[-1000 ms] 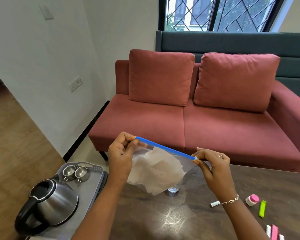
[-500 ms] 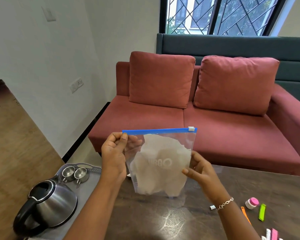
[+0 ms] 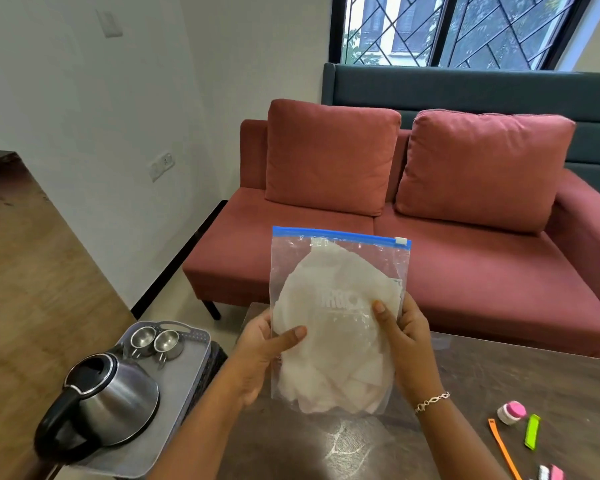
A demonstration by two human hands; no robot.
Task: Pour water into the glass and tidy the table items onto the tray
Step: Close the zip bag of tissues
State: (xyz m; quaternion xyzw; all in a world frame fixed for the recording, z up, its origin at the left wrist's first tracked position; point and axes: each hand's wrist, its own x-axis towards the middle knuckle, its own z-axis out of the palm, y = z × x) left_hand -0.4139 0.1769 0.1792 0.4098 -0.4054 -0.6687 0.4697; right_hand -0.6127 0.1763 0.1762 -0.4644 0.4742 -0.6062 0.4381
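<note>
A clear zip bag (image 3: pixel 340 317) with a blue slider strip on top holds crumpled white sheets. It stands upright in the air above the dark table (image 3: pixel 499 382). My left hand (image 3: pixel 264 355) grips its lower left edge, thumb across the front. My right hand (image 3: pixel 409 341) grips the right side, thumb on the front. At the left, the grey tray (image 3: pixel 191 382) carries a steel kettle (image 3: pixel 111 400) with a black handle and two small steel cups (image 3: pixel 156 341). No glass shows; the bag hides the table behind it.
On the table's right lie a small white bottle with a pink cap (image 3: pixel 511 412), a green clip (image 3: pixel 532 431), an orange strip (image 3: pixel 501 448) and pink and white bits (image 3: pixel 551 474). A red sofa (image 3: pixel 395 237) stands beyond the table, wooden floor on the left.
The bag went from tilted and held by its blue top strip to upright. Both hands slid down from the top to grip its lower sides.
</note>
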